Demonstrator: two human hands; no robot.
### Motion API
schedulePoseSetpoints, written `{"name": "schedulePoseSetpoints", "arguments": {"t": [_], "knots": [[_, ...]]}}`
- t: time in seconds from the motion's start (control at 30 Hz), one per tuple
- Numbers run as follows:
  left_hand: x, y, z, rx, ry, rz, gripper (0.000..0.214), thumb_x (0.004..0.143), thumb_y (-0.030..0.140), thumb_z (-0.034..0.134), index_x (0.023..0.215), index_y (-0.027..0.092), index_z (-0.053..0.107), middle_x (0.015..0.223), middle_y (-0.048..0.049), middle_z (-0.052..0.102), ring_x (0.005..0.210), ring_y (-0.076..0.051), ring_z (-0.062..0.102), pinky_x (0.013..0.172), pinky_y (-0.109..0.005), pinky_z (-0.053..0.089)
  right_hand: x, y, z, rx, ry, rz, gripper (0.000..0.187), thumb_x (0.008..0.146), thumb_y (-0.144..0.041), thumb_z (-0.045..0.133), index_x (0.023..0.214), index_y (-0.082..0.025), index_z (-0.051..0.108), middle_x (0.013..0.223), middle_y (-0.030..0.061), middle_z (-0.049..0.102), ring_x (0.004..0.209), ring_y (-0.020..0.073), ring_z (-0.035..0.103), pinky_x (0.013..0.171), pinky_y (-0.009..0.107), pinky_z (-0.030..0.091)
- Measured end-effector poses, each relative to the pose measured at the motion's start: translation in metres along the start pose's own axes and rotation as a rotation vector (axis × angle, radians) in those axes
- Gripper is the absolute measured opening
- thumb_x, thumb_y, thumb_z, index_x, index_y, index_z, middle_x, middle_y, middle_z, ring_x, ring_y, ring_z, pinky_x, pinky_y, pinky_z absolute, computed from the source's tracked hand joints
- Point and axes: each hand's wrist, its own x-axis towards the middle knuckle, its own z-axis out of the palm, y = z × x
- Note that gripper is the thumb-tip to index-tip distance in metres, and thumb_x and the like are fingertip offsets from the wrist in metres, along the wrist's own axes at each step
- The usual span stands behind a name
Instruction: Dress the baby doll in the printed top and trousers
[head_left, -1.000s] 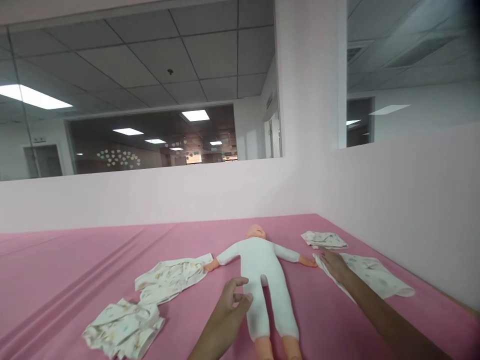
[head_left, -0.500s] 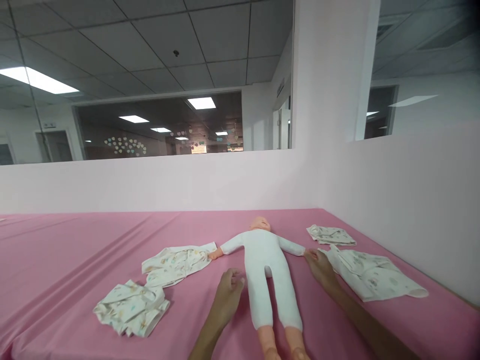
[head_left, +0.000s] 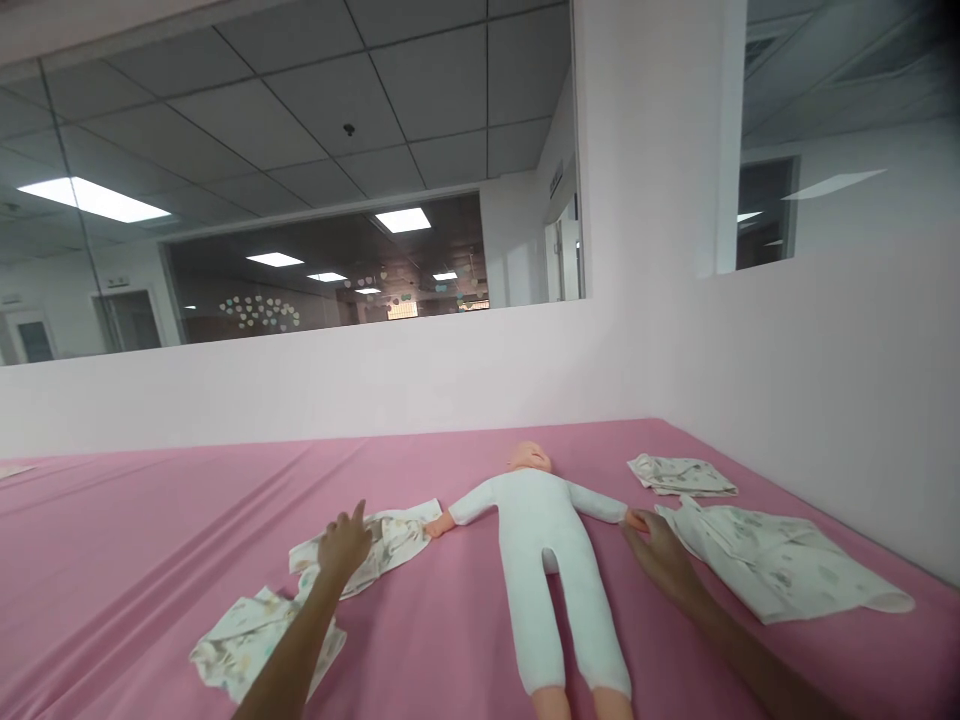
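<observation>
A baby doll (head_left: 551,555) in a white bodysuit lies on its back on the pink cloth (head_left: 150,530), arms spread. My left hand (head_left: 343,545) reaches over a patterned garment (head_left: 375,540) left of the doll, fingers loosely curled and touching it. My right hand (head_left: 656,555) rests on the cloth at the doll's right hand, beside a larger patterned garment (head_left: 780,570); its fingers look spread. A crumpled garment (head_left: 247,640) lies under my left forearm.
A small folded patterned cloth (head_left: 679,475) lies near the far right corner. White low walls (head_left: 450,380) bound the surface at the back and right, with windows above them.
My left hand moved left from beside the doll's leg to the patterned garment. My right hand stayed near the doll's hand. The camera shifted slightly.
</observation>
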Motion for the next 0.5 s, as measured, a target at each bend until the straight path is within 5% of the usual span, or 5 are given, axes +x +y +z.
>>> {"name": "schedulePoseSetpoints", "arguments": {"t": [0.17, 0.33, 0.43, 0.5], "knots": [[0.010, -0.029, -0.006, -0.073, -0.095, -0.052, 0.009, 0.071, 0.020, 0.052, 0.074, 0.020, 0.060, 0.075, -0.0093, 0.067, 0.079, -0.032, 0.066, 0.072, -0.039, 0.047, -0.001, 0.000, 0.001, -0.013, 0.009, -0.008, 0.045, 0.073, -0.050, 0.050, 0.103, -0.018, 0.061, 0.108, 0.0117, 0.065, 0.108, 0.0300, 0.058, 0.094, 0.039, 0.044], [0.017, -0.012, -0.035, -0.227, 0.184, -0.125, 0.035, 0.083, 0.022, 0.036, 0.113, 0.019, 0.052, 0.108, -0.0152, 0.064, 0.103, -0.032, 0.060, 0.081, -0.043, 0.046, -0.006, -0.008, -0.002, -0.024, 0.043, -0.009, 0.045, 0.077, -0.050, 0.046, 0.106, -0.019, 0.059, 0.111, 0.0123, 0.063, 0.111, 0.0300, 0.056, 0.095, 0.042, 0.043], [0.013, 0.020, -0.070, -0.449, 0.327, -0.039, 0.042, 0.087, 0.020, 0.027, 0.128, 0.021, 0.040, 0.125, -0.0095, 0.056, 0.112, -0.020, 0.056, 0.085, -0.030, 0.047, -0.012, -0.037, -0.001, -0.022, 0.090, -0.058, 0.049, 0.079, -0.051, 0.045, 0.114, -0.018, 0.055, 0.121, 0.0133, 0.059, 0.116, 0.0304, 0.053, 0.098, 0.044, 0.042], [0.001, 0.046, -0.096, -0.994, 0.260, 0.087, 0.039, 0.087, 0.025, 0.038, 0.125, 0.022, 0.044, 0.122, -0.0077, 0.057, 0.103, -0.019, 0.060, 0.079, -0.028, 0.050, -0.020, -0.074, -0.001, 0.025, 0.058, -0.132, 0.050, 0.082, -0.051, 0.045, 0.118, -0.018, 0.054, 0.126, 0.0134, 0.057, 0.120, 0.0300, 0.051, 0.101, 0.044, 0.040]]}}
